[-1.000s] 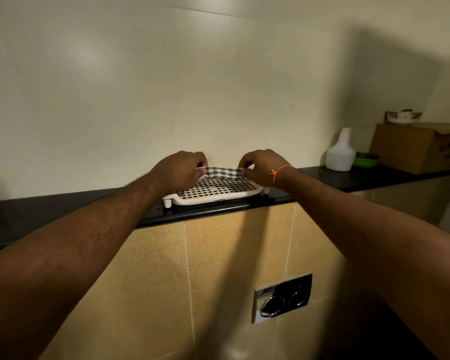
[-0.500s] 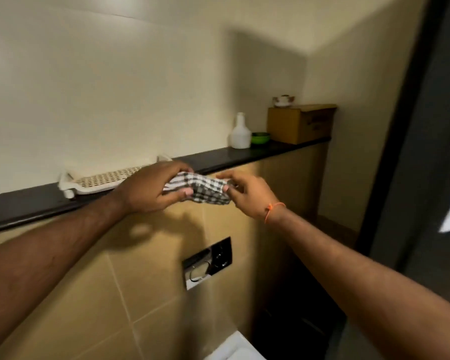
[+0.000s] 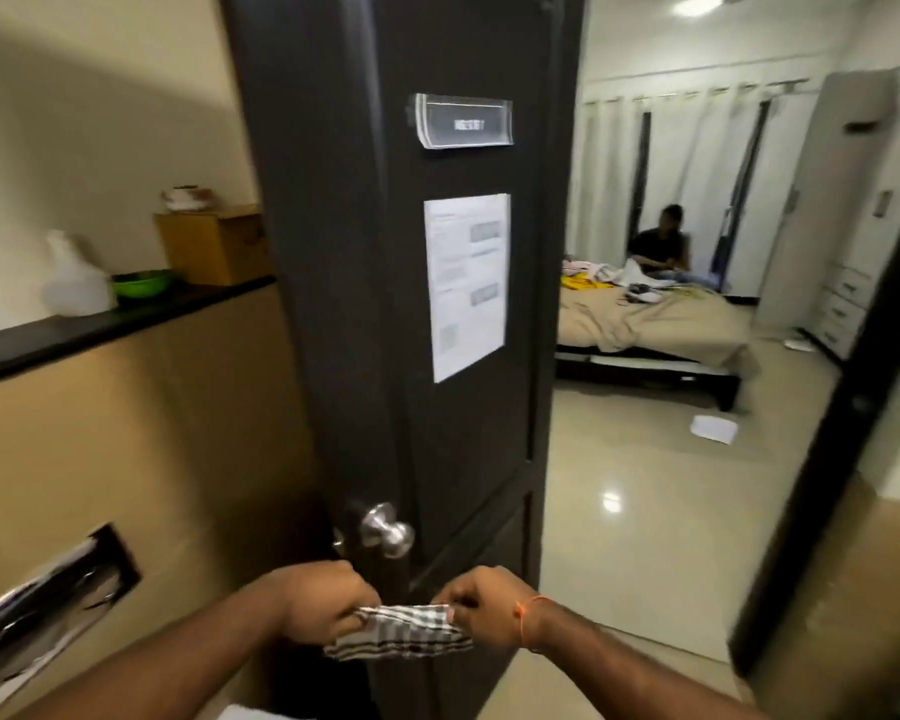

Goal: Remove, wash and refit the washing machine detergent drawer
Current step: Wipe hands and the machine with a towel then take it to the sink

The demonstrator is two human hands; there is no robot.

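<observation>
While both hands are gripping the folded grey-and-white checked cloth (image 3: 404, 632) near the dark door (image 3: 385, 304) | left hand (image 3: 323, 605), right hand (image 3: 484, 608) fingers clamped on its ends | detergent drawer out of view | best keeping the cloth folded, walking through carefully.

No wording can be read from where I stand. The small plaque (image 3: 462, 122) in the upper middle of the frame, on the dark door (image 3: 344, 304), carries a short white inscription too blurred to make out. The printed sheet (image 3: 467, 285) below it shows only grey, illegible blocks of text.
</observation>
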